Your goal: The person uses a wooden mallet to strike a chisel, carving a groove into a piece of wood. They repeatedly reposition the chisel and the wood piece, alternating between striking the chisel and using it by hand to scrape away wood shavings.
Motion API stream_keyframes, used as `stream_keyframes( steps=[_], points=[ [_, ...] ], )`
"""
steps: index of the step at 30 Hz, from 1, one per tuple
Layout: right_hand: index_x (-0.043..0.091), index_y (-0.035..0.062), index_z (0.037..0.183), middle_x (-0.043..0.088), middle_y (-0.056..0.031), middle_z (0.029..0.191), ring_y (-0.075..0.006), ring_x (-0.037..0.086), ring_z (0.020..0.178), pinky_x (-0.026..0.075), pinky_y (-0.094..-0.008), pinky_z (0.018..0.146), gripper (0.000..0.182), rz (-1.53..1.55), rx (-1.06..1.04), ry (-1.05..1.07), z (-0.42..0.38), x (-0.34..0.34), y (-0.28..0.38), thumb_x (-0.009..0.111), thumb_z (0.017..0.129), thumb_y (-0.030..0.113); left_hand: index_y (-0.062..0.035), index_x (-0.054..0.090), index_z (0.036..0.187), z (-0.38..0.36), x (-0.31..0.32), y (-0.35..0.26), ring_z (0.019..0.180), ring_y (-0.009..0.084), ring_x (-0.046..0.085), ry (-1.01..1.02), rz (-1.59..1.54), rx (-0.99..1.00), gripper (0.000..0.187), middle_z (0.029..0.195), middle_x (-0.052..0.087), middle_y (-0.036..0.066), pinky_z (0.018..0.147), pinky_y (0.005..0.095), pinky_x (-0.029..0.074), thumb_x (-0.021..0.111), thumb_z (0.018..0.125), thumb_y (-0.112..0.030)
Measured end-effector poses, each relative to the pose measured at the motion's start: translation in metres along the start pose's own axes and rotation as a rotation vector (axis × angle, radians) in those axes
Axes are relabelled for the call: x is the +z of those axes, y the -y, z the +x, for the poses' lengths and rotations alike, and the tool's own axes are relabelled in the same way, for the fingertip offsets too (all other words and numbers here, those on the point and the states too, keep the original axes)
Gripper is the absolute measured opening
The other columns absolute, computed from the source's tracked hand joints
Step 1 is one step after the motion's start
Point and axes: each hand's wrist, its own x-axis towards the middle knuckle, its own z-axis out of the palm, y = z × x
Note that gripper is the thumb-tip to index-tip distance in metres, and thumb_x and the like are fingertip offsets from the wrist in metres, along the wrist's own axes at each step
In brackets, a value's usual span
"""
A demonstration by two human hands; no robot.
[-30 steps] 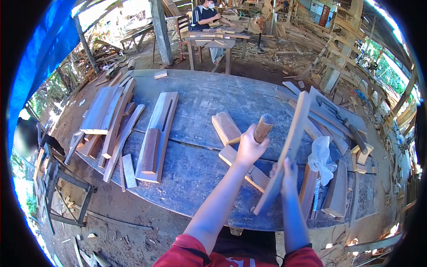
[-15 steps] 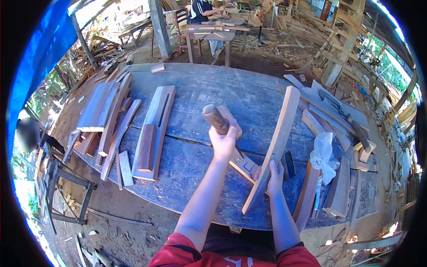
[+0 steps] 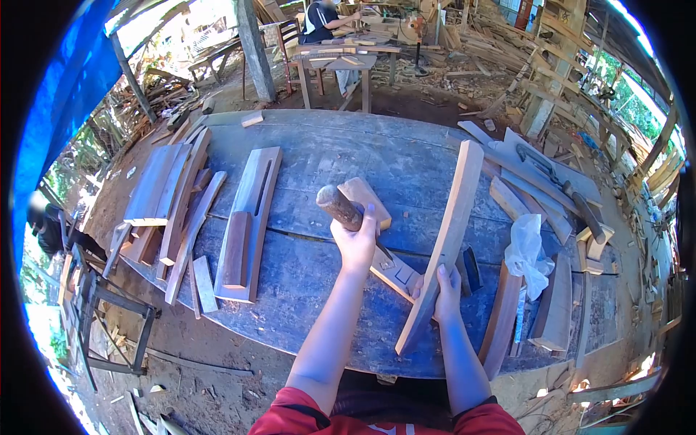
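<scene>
My left hand is wrapped round a dark, rounded wooden tool, its blunt end pointing up and left. Just behind it lies a flat wood block. With my right hand I hold a long, slightly curved wooden piece near its lower end, tilted over the blue table. Between my hands, partly behind the long piece, is a board with a slot and dark outlines on it. A dark metal-like piece stands right of the long piece.
Slotted boards and stacked planks lie to the left. At the right are a plastic bag, thick wood pieces, a clamp and a hammer-like tool. A person works at a far table.
My left hand and the rounded tool have shifted slightly left and down in view. The wood block behind them shows more fully. My right hand still holds the long piece.
</scene>
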Motion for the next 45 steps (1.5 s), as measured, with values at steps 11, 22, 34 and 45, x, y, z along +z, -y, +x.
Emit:
stream_keyframes(
  steps=[11,22,34,45],
  points=[
    [0.042,0.0013,0.098,0.054,-0.0108,0.063,-0.0203,0.056,0.049,0.047,-0.0304,0.046,0.032,0.098,-0.016,0.041,-0.001,-0.001,0.0,0.059,0.083,0.024,-0.0033,0.049,0.067,-0.01,0.025,-0.007,0.053,0.0065,0.047,0.077,0.265,0.074,0.015,0.06,0.051,-0.001,0.049,0.0225,0.039,0.06,0.078,-0.003],
    [0.048,-0.0015,0.104,0.06,-0.01,0.084,-0.0174,0.06,0.072,0.05,-0.0302,0.066,0.057,-0.506,-0.122,-0.074,-0.008,-0.018,0.053,0.079,0.059,0.013,0.0007,0.053,0.084,-0.003,0.044,0.002,0.067,0.0139,0.057,0.2,0.387,-0.03,0.016,0.069,0.058,0.011,0.064,0.0296,0.046,0.061,0.073,-0.009],
    [0.053,-0.0013,0.102,0.062,-0.0154,0.085,-0.0215,0.061,0.082,0.046,-0.0329,0.076,0.056,-1.734,-0.151,0.084,-0.054,-0.021,0.266,0.074,0.053,0.014,0.0015,0.052,0.085,-0.007,0.05,0.001,0.071,0.0256,0.061,0.286,0.429,0.017,0.021,0.072,0.059,0.018,0.066,0.0331,0.046,0.062,0.069,-0.007],
    [0.047,-0.0008,0.109,0.06,-0.0096,0.093,-0.0197,0.058,0.084,0.046,-0.0335,0.078,0.062,-1.712,-0.104,0.153,-0.053,-0.033,0.256,0.074,0.055,0.012,0.0012,0.053,0.088,-0.007,0.05,-0.002,0.073,0.0266,0.062,0.305,0.448,0.01,0.022,0.074,0.059,0.018,0.067,0.0334,0.046,0.062,0.07,-0.007]
  ],
)
